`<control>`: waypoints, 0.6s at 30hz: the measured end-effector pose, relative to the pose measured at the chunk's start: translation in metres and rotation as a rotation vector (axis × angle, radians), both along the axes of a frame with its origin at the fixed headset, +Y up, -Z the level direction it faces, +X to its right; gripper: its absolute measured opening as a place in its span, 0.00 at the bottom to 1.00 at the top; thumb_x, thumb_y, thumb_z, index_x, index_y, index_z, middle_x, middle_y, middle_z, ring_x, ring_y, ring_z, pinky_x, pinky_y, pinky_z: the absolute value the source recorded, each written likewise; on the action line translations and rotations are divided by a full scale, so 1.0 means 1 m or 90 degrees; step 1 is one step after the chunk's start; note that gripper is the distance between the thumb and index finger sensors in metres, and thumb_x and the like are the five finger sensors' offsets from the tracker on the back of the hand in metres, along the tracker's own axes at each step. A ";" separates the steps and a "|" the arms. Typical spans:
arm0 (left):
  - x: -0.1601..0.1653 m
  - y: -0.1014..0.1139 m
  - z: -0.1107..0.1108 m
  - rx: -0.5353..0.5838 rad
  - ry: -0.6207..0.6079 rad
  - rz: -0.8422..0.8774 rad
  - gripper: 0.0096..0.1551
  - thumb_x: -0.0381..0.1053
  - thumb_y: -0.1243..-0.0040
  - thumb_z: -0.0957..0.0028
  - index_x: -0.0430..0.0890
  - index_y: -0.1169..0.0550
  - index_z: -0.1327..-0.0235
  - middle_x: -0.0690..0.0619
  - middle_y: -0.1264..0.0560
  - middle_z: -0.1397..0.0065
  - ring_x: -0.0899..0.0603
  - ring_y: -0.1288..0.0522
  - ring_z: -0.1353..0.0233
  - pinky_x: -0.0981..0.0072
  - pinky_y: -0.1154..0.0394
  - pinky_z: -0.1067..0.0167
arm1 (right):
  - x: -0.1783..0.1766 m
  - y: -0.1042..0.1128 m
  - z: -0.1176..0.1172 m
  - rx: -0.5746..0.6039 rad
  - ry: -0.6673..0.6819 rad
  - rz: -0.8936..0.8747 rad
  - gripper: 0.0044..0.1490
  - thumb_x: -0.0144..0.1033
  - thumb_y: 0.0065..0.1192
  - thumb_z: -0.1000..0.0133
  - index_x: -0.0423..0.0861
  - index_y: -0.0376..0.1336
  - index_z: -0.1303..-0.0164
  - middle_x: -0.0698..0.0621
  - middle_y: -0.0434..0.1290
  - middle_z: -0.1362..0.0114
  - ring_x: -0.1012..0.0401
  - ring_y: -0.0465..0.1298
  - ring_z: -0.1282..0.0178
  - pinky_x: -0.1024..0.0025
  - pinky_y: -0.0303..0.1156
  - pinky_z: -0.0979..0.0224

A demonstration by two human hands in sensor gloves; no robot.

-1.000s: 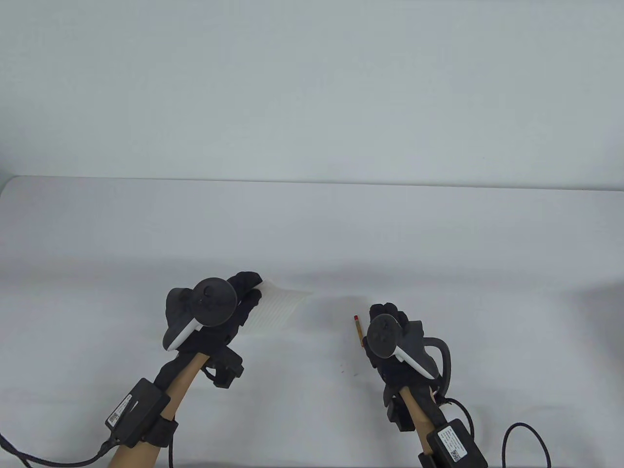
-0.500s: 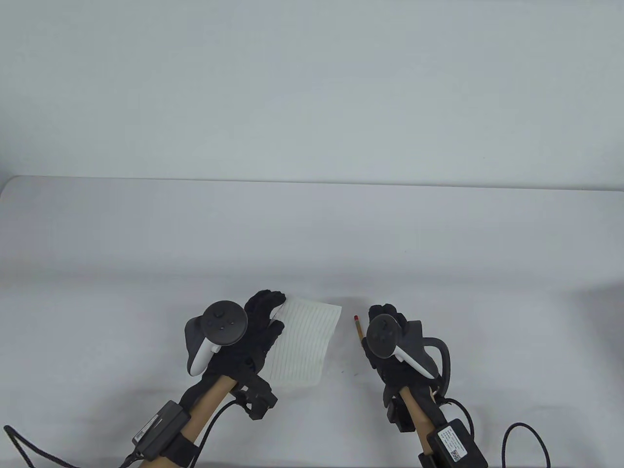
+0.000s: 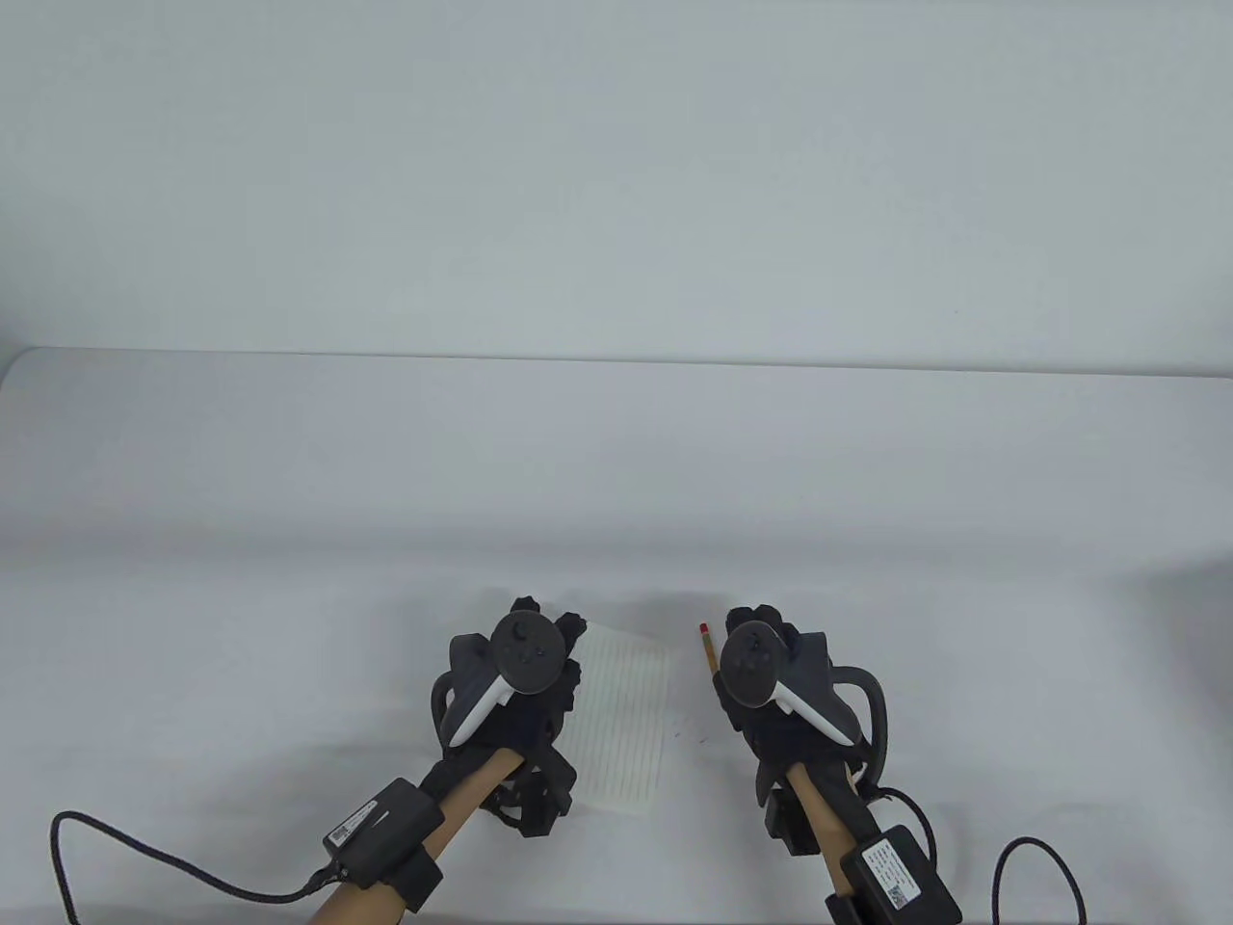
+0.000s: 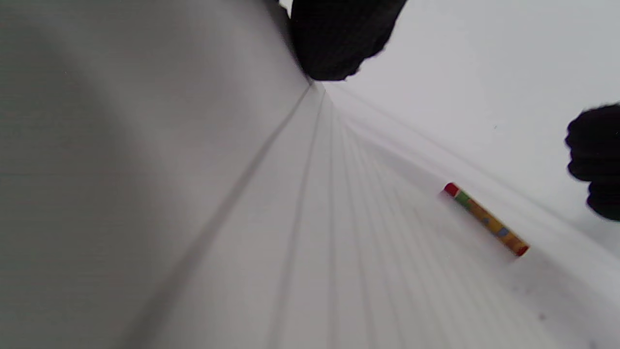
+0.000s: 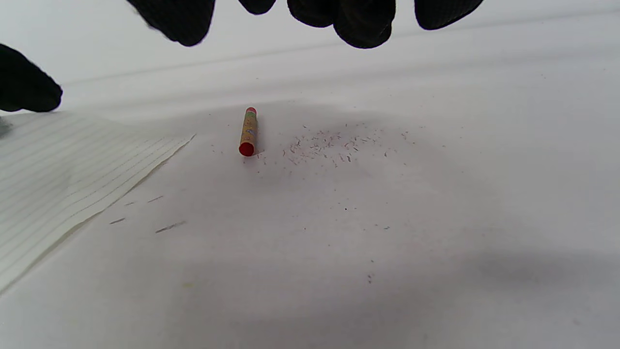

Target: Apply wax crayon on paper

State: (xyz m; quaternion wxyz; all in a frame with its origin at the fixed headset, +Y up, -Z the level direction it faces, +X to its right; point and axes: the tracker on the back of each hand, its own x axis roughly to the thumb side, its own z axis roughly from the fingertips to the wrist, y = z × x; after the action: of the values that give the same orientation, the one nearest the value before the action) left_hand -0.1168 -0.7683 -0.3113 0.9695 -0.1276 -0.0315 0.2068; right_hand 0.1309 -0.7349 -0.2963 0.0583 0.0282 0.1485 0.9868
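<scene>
Where the white table [image 3: 289, 501] runs near us, we see a lined white paper [image 3: 631, 723] lying flat, its left edge under the left hand [image 3: 525, 674], whose fingers rest on it; how they are spread we cannot tell. Just right of the sheet lies a short crayon [image 5: 248, 131], red at both ends, in a patterned orange wrapper. Our right hand [image 3: 771, 674] hovers over it, fingers spread, holding nothing.

Table view looks down; both low wrist views share the crayon [image 5: 247, 132].
</scene>
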 end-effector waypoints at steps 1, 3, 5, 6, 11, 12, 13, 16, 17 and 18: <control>0.003 -0.002 0.000 -0.005 -0.005 -0.027 0.31 0.44 0.47 0.34 0.48 0.37 0.16 0.30 0.54 0.15 0.50 0.21 0.41 0.51 0.30 0.28 | 0.000 0.000 0.000 -0.002 0.000 0.001 0.44 0.47 0.49 0.38 0.47 0.37 0.17 0.41 0.41 0.13 0.45 0.51 0.16 0.40 0.52 0.22; 0.007 -0.002 -0.001 0.002 -0.011 -0.059 0.30 0.45 0.47 0.34 0.48 0.35 0.17 0.31 0.52 0.14 0.51 0.21 0.42 0.52 0.30 0.28 | 0.000 0.000 0.000 -0.004 0.001 0.002 0.44 0.47 0.49 0.38 0.47 0.37 0.17 0.41 0.41 0.13 0.46 0.51 0.16 0.40 0.52 0.22; 0.012 -0.002 -0.001 0.000 -0.018 -0.090 0.30 0.45 0.47 0.34 0.47 0.35 0.17 0.32 0.51 0.14 0.51 0.22 0.42 0.51 0.31 0.28 | -0.001 0.000 0.000 -0.007 0.001 0.004 0.44 0.47 0.49 0.38 0.47 0.37 0.17 0.41 0.41 0.13 0.45 0.51 0.16 0.40 0.52 0.22; 0.014 -0.003 -0.001 0.001 -0.022 -0.102 0.30 0.46 0.47 0.34 0.47 0.35 0.17 0.32 0.51 0.14 0.52 0.22 0.43 0.51 0.31 0.28 | -0.001 -0.001 0.000 -0.008 0.001 0.005 0.44 0.47 0.49 0.38 0.47 0.37 0.17 0.41 0.41 0.13 0.45 0.51 0.16 0.40 0.52 0.22; 0.023 -0.006 0.000 0.030 -0.046 -0.228 0.30 0.51 0.46 0.34 0.50 0.34 0.18 0.34 0.50 0.13 0.53 0.24 0.44 0.50 0.31 0.28 | -0.001 -0.001 0.000 -0.013 0.003 0.009 0.44 0.47 0.49 0.38 0.47 0.37 0.17 0.41 0.41 0.13 0.45 0.51 0.16 0.40 0.52 0.22; 0.025 -0.006 0.000 0.034 -0.047 -0.246 0.30 0.52 0.46 0.34 0.51 0.34 0.18 0.35 0.50 0.13 0.54 0.24 0.45 0.50 0.31 0.28 | -0.001 -0.001 0.000 -0.013 0.003 0.010 0.44 0.47 0.49 0.38 0.47 0.37 0.17 0.41 0.41 0.13 0.45 0.51 0.16 0.40 0.52 0.22; 0.025 -0.006 0.000 0.034 -0.045 -0.252 0.31 0.52 0.45 0.35 0.52 0.35 0.17 0.35 0.50 0.13 0.53 0.24 0.45 0.50 0.31 0.28 | -0.001 -0.001 0.000 -0.014 0.003 0.010 0.44 0.47 0.49 0.38 0.47 0.37 0.17 0.41 0.41 0.13 0.45 0.51 0.16 0.40 0.52 0.21; 0.026 -0.007 0.000 0.029 -0.044 -0.274 0.32 0.55 0.46 0.35 0.55 0.36 0.17 0.40 0.51 0.11 0.50 0.28 0.37 0.45 0.38 0.24 | -0.001 -0.001 0.000 -0.017 0.003 0.014 0.44 0.47 0.49 0.38 0.47 0.37 0.17 0.41 0.41 0.13 0.45 0.51 0.16 0.40 0.52 0.22; 0.025 -0.007 0.000 0.034 -0.047 -0.279 0.32 0.55 0.46 0.35 0.55 0.35 0.17 0.41 0.52 0.10 0.48 0.30 0.33 0.43 0.41 0.22 | -0.002 -0.001 0.000 -0.018 0.003 0.014 0.44 0.47 0.49 0.38 0.47 0.37 0.17 0.41 0.41 0.13 0.46 0.51 0.16 0.40 0.52 0.22; 0.025 -0.007 0.000 0.033 -0.050 -0.280 0.32 0.57 0.46 0.36 0.56 0.35 0.17 0.43 0.53 0.09 0.45 0.33 0.26 0.40 0.45 0.21 | -0.002 -0.001 0.000 -0.019 0.003 0.015 0.44 0.47 0.49 0.38 0.47 0.37 0.17 0.41 0.41 0.13 0.45 0.51 0.16 0.40 0.52 0.22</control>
State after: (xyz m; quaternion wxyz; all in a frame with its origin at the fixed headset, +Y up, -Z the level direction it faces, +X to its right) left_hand -0.0920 -0.7754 -0.3109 0.9923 -0.1143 -0.0461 -0.0157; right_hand 0.1293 -0.7363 -0.2964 0.0464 0.0278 0.1634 0.9851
